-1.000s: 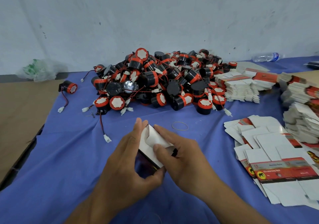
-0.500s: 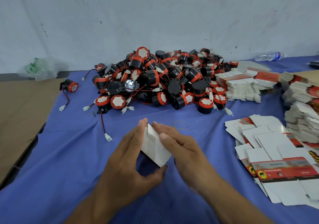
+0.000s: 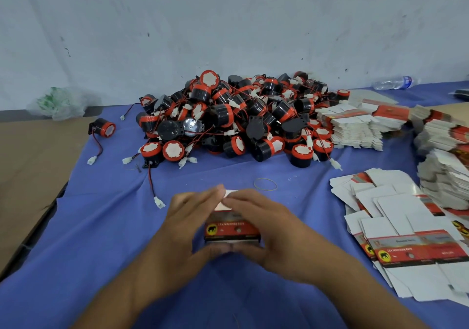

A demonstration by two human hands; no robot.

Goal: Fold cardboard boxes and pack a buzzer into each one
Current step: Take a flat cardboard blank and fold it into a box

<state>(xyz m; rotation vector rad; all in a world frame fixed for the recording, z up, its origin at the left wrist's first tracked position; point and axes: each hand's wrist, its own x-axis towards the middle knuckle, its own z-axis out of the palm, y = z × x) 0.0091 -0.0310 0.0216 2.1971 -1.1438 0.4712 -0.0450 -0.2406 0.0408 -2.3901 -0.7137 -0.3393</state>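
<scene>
Box (image 3: 232,229) — mostly hidden between blurred left hand (image 3: 187,227) and right hand (image 3: 274,229)

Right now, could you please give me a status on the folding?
Left hand and right hand grip the box. Buzzer pile beyond. Rubber band apart, no obstruction.

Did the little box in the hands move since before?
Yes. The box has been turned: its red printed face now shows instead of the white side, and it sits slightly nearer the person, away from the rubber band.
</scene>
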